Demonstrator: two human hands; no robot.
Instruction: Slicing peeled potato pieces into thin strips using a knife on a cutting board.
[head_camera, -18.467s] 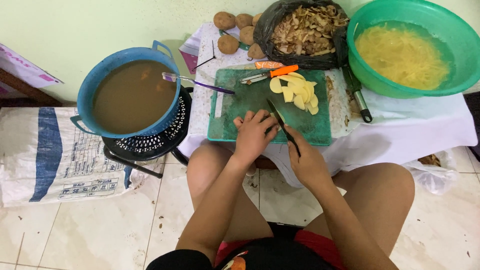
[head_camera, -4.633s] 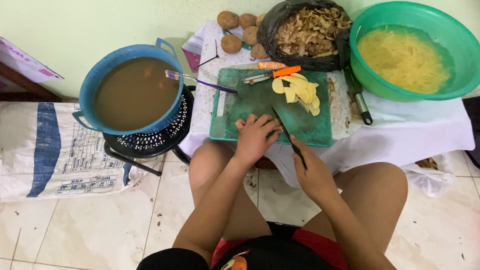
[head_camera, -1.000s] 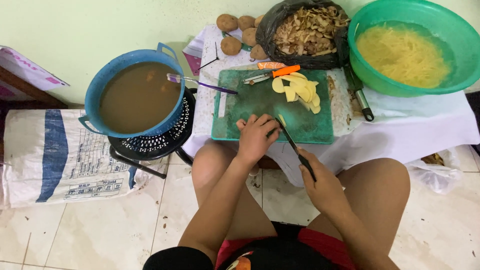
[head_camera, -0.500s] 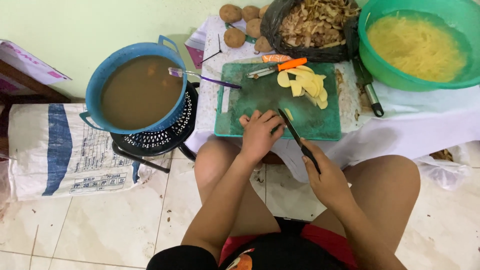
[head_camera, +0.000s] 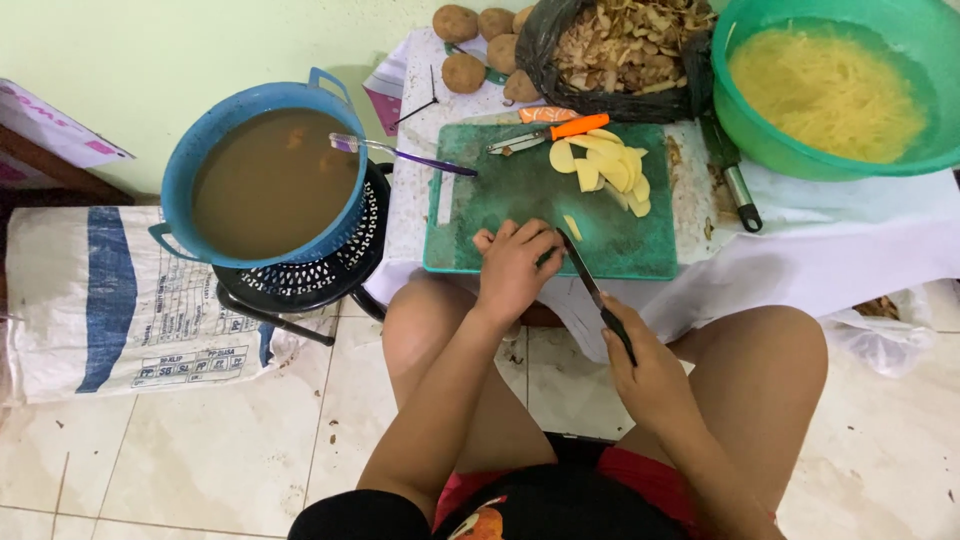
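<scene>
Gripping a knife (head_camera: 590, 285) in the right hand (head_camera: 645, 375), left hand (head_camera: 512, 268) curled, seemingly over a potato piece, on green cutting board (head_camera: 500, 215)

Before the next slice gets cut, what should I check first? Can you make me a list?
1. Left hand rests on the piece being cut: ok; the piece itself is hidden under it.
2. Right hand grips the knife by its handle: ok.
3. Left fingertips clear of the blade: cannot tell, they sit very close.
4. Green cutting board lies flat on the table: ok.
5. Potato slices piled away from the blade: ok, though one loose slice lies near it.
</scene>
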